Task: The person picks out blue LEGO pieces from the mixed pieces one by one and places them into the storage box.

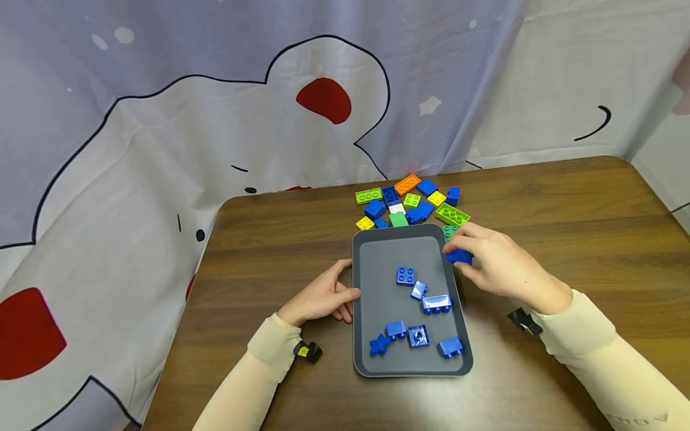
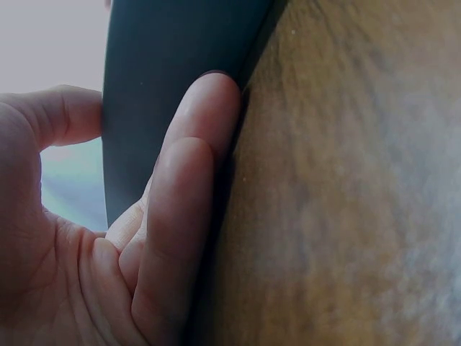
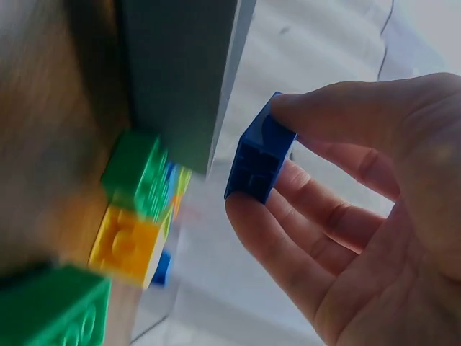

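A blue toy brick [image 1: 459, 256] is pinched between the thumb and fingers of my right hand [image 1: 498, 263], close over the right rim of a dark grey tray [image 1: 380, 257]. In the right wrist view the brick [image 3: 258, 155] shows its hollow underside. My left hand [image 1: 322, 294] holds the tray's left edge. In the left wrist view its thumb [image 2: 72, 115] is at the rim, and its fingers [image 2: 184, 187] lie along the outer wall. Inside the tray are several blue bricks [image 1: 436, 303] and a blue star-shaped piece [image 1: 380, 345].
Behind the tray lies a loose pile of bricks, among them an orange brick [image 1: 406, 184], a lime brick [image 1: 453, 214] and a yellow brick [image 1: 365, 223]. A green brick [image 1: 450, 232] sits by the tray's far right corner. A patterned curtain [image 1: 215, 137] hangs behind the wooden table [image 1: 566, 215].
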Tool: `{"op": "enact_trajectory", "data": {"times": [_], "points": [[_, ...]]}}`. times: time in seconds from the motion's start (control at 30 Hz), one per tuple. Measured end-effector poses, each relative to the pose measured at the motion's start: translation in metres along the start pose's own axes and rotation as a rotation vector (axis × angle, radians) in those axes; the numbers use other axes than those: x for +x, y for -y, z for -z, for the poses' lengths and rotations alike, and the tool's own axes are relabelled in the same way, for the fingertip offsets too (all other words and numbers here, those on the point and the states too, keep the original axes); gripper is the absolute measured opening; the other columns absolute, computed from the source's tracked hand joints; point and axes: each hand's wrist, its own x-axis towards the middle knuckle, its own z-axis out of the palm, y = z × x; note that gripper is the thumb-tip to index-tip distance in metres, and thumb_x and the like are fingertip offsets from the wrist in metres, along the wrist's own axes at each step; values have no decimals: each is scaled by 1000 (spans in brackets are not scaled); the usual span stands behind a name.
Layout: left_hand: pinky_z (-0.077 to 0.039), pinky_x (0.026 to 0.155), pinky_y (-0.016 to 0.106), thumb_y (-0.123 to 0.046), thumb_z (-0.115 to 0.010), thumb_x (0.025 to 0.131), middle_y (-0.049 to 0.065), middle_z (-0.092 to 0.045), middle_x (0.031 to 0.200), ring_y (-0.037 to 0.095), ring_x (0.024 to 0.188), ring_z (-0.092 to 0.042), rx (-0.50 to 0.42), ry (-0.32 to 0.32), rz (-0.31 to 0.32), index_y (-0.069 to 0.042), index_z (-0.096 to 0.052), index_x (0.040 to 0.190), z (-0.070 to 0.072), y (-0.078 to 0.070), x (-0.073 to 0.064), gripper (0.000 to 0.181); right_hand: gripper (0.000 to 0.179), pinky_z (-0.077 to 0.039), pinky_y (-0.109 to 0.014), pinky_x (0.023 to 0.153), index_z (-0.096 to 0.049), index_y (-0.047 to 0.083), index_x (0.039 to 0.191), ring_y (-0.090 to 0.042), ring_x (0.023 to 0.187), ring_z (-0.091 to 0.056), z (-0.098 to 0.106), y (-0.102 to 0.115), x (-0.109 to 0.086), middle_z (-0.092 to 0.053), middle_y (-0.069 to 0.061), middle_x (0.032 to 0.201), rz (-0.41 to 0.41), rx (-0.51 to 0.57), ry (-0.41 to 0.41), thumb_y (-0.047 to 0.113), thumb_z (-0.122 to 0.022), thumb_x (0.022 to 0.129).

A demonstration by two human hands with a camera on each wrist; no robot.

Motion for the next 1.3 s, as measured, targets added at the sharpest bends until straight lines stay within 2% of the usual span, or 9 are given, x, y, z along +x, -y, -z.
{"op": "enact_trajectory", "data": {"times": [0.27, 0.6, 0.7, 0.8, 0.9, 1.03, 1.3], "points": [[-62, 60, 39, -26, -63, 103, 10, -77, 77, 26, 63, -75, 7, 0, 1, -18, -17, 164, 0, 1, 0, 77, 32, -60, -33, 80, -75, 16, 106, -9, 94, -66, -12, 34, -2, -66, 5, 107, 134, 53, 23, 6, -88, 79], [-62, 60, 38, -27, -63, 102, 9, -77, 76, 26, 62, -75, 2, 3, -3, -17, -16, 165, 0, 1, 0, 79, 32, -60, -34, 86, -72, 21, 110, -9, 101, -64, -27, 63, -8, -63, 7, 113, 233, 79, 93, 12, -86, 83], [-62, 60, 39, -26, -63, 102, 9, -77, 76, 26, 62, -75, -2, 3, -5, -16, -16, 165, 1, 1, 0, 79, 37, -60, -36, 92, -70, 22, 120, -11, 109, -64, -30, 69, -10, -64, 7, 121, 233, 85, 135, 21, -85, 86], [-62, 60, 39, -26, -64, 102, 9, -77, 76, 26, 62, -75, -6, 3, -5, -17, -16, 165, 0, 2, 1, 79, 57, -55, -44, 102, -63, 22, 138, -17, 123, -62, -31, 73, -13, -61, 3, 139, 218, 77, 185, 37, -83, 87], [-62, 60, 39, -27, -64, 102, 10, -77, 76, 26, 62, -75, -8, 3, -3, -18, -17, 164, 0, 2, 1, 79, 77, -49, -51, 110, -52, 23, 151, -24, 136, -56, -30, 74, -15, -51, -2, 155, 200, 69, 218, 49, -82, 85], [-62, 60, 39, -28, -64, 102, 10, -77, 76, 26, 62, -75, -7, 2, -1, -18, -17, 164, 0, 2, 1, 79, 83, -46, -54, 112, -50, 22, 153, -25, 140, -52, -29, 72, -16, -46, -3, 160, 184, 68, 218, 52, -83, 84], [-62, 60, 39, -27, -63, 102, 9, -77, 76, 26, 62, -75, -4, 2, -5, -17, -17, 165, 1, 1, 0, 78, 80, -48, -55, 110, -54, 19, 150, -25, 138, -55, -25, 62, -11, -51, -6, 156, 167, 77, 187, 53, -83, 83]]}}
